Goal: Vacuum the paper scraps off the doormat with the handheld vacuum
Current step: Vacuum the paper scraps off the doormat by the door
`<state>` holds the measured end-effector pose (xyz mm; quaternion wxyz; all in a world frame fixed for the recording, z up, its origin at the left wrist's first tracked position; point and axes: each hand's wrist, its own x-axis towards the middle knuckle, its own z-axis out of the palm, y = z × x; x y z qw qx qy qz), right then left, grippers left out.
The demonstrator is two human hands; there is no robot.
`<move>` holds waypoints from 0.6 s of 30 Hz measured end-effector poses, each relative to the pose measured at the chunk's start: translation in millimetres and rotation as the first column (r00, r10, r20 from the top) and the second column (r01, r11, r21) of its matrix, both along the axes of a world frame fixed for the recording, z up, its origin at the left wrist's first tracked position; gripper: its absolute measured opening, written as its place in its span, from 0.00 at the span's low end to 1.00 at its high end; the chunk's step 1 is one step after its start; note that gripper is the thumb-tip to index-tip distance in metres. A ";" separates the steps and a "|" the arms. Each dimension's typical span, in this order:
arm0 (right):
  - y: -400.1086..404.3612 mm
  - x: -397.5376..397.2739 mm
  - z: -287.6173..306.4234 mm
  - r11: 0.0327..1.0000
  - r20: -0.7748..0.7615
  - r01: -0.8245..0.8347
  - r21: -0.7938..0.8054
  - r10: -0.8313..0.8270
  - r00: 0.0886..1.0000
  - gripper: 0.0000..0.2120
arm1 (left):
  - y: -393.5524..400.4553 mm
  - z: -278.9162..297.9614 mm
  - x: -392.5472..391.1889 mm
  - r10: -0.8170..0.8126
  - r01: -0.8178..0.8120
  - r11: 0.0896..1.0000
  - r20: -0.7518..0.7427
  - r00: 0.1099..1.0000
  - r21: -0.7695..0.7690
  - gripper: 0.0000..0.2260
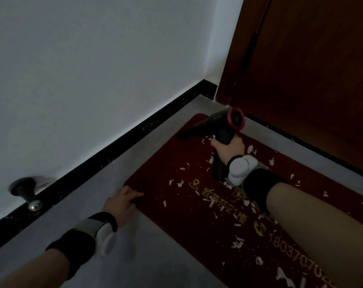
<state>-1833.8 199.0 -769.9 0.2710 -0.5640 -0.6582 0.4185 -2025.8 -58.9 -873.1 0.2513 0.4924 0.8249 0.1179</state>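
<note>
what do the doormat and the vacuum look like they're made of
Doormat: likely a synthetic pile, dark red and matte, with a fuzzy surface and yellow printed characters.
Handheld vacuum: probably hard plastic, matte black body with a glossier pink ring at the rear; dim light leaves this uncertain.

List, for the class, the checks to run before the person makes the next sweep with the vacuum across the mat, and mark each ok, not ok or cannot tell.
1. Right hand grips the handheld vacuum by its handle: ok.
2. Nozzle points down at the doormat near its far corner: ok.
3. Left hand rests on the near corner of the mat, pinning it: ok.
4. Paper scraps still lie across the mat, so sweeping is needed: ok.
5. Vacuum switched on: cannot tell.
6. Path clear of the door stopper by the wall: ok, it stands apart from the mat.
</note>
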 end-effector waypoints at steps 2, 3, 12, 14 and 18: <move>2.0 2.9 1.3 1.000 0.011 0.006 -0.004 -0.006 1.000 0.18 | 0.7 0.5 1.2 0.001 -0.001 1.000 -0.008 1.000 -0.004 0.22; 4.5 6.3 4.3 1.000 0.029 0.009 0.002 -0.009 1.000 0.17 | 0.3 0.6 2.5 0.001 -0.001 1.000 -0.014 1.000 -0.002 0.22; 41.3 39.5 8.9 0.987 0.111 0.119 0.108 -0.131 0.985 0.12 | -1.7 4.9 2.0 -0.049 0.048 0.998 -0.040 0.998 -0.036 0.23; 47.2 47.1 7.8 0.974 0.087 0.179 0.139 -0.192 0.977 0.15 | -2.3 4.6 2.7 -0.054 0.052 0.998 -0.040 0.998 -0.047 0.22; 59.4 62.4 12.4 0.952 0.110 0.283 0.118 -0.296 0.949 0.17 | -2.3 5.2 3.0 -0.072 0.069 0.996 -0.056 0.996 -0.063 0.23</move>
